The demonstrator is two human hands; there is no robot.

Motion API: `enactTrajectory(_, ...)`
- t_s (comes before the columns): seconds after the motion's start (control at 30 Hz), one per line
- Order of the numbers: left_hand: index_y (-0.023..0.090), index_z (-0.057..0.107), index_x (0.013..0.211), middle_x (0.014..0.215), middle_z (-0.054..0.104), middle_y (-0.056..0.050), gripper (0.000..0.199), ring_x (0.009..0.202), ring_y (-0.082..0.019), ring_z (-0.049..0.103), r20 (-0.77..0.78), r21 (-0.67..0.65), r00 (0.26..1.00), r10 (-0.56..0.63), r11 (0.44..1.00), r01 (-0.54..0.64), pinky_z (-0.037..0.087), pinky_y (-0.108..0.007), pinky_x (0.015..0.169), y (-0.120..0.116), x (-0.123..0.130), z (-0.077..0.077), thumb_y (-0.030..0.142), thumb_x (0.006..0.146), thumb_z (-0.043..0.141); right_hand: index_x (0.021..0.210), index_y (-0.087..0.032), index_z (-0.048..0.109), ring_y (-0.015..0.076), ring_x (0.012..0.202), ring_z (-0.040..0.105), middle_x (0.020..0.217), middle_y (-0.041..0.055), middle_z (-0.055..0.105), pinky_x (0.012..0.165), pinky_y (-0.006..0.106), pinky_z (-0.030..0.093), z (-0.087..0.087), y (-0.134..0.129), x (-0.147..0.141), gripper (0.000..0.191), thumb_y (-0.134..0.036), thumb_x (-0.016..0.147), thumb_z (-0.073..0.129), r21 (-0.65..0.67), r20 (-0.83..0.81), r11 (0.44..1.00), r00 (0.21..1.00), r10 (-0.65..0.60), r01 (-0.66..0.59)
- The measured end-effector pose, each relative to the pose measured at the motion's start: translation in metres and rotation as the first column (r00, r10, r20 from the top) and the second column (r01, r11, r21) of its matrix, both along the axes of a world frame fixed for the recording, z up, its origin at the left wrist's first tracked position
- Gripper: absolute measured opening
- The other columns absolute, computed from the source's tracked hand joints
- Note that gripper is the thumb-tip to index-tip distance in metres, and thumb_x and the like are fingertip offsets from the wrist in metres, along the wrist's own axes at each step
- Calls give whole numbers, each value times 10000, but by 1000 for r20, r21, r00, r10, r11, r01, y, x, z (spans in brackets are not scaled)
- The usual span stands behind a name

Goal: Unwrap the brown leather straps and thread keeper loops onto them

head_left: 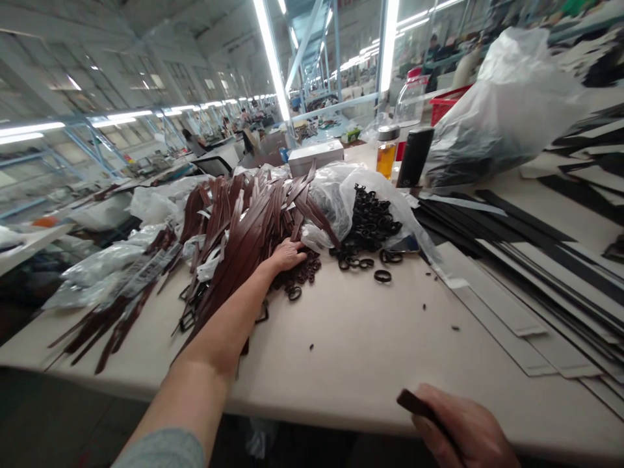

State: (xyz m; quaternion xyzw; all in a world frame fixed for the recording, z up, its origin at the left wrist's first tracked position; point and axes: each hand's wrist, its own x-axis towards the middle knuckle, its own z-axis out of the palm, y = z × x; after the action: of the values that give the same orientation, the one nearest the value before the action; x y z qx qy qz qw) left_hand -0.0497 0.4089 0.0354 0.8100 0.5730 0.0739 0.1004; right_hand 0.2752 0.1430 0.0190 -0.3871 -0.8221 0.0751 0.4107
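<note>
Remotely, I hold a strap (412, 402) in the right hand (465, 426); the left hand (289, 255), grip unclear, meets loops (312, 269). I'd pinch just one.

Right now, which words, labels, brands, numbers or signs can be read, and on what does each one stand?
None can be read.
Black upright object: small mark near the bottom, too small to read.
Red marks overhead: too blurred to tell if they are writing.

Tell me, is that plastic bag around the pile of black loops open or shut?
Open: the plastic bag is spread apart at the front, exposing the black loops, some lying on the table.
</note>
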Motion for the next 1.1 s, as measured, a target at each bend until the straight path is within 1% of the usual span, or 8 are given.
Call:
enactTrajectory(0.1, 305, 622, 1279, 1423, 534, 4, 484, 1285, -238, 497, -4, -29, 994, -111, 993, 111, 353, -342, 1115, -28, -2, 7, 262, 799, 592, 967, -226, 582, 175, 632, 685, 753, 32, 716, 560, 242, 501, -2, -1, 0, 151, -283, 974, 443, -8, 1, 1000, 1000, -12, 12)
enactTrajectory(0.23, 287, 618, 1290, 1423, 518, -40, 487, 1290, -230, 494, 36, -33, 974, -222, 974, 223, 337, -339, 1126, -63, -9, 11, 239, 807, 576, 953, -220, 596, 188, 651, 684, 780, 50, 719, 572, 264, 497, -4, -3, 0, 169, -293, 976, 446, -77, 18, 996, 999, -32, 33)
enactTrajectory(0.47, 256, 404, 1463, 1588, 262, -74, 670, 1442, -274, 279, 313, 84, 950, -24, 996, -3, 298, -408, 1154, -92, -34, 28, 477, 857, 584, 874, -217, 621, 174, 597, 649, 699, 27, 684, 553, 265, 472, 1, -2, -2, 236, -304, 980, 429, -246, -8, 969, 1000, -16, 14)
enactTrajectory(0.57, 223, 489, 1406, 1521, 381, -101, 578, 1343, -263, 431, 358, 151, 933, 27, 985, -87, 390, -381, 1087, -90, -41, 39, 466, 884, 544, 884, -215, 632, 181, 638, 669, 719, 33, 695, 582, 266, 492, 0, -2, 0, 275, -340, 989, 411, -272, -26, 962, 999, -38, 30)
enactTrajectory(0.67, 168, 617, 1265, 1293, 611, -111, 449, 1082, -217, 617, 391, 185, 917, 78, 969, -162, 451, -340, 1000, -87, -48, 42, 396, 887, 540, 886, -221, 637, 180, 638, 672, 715, 25, 697, 587, 266, 497, -3, -2, 2, 287, -360, 991, 409, -279, -46, 960, 998, -49, 35)
enactTrajectory(0.83, 152, 713, 984, 896, 730, -61, 326, 818, -190, 661, 474, 206, 848, 237, 907, -368, 503, -283, 771, -97, -61, 37, 410, 874, 547, 903, -241, 657, 178, 664, 689, 736, 15, 718, 593, 240, 512, -5, -1, 5, 236, -331, 976, 451, -313, -71, 950, 997, -29, 5)
enactTrajectory(0.97, 186, 720, 852, 784, 714, -22, 280, 738, -175, 651, 428, 134, 870, 244, 935, -328, 480, -266, 699, -122, -53, 32, 430, 853, 582, 915, -250, 671, 188, 682, 696, 760, 24, 729, 618, 244, 528, -3, -1, 6, 245, -350, 972, 455, -304, -76, 953, 997, -29, 5)
enactTrajectory(1.1, 204, 723, 866, 854, 705, -36, 238, 792, -196, 644, 216, 75, 957, 192, 974, -213, 474, -291, 732, -143, -35, 26, 423, 784, 683, 891, -238, 664, 186, 650, 684, 721, 26, 715, 591, 254, 511, -2, 0, 4, 272, -365, 977, 440, -331, -71, 944, 997, -8, -15)
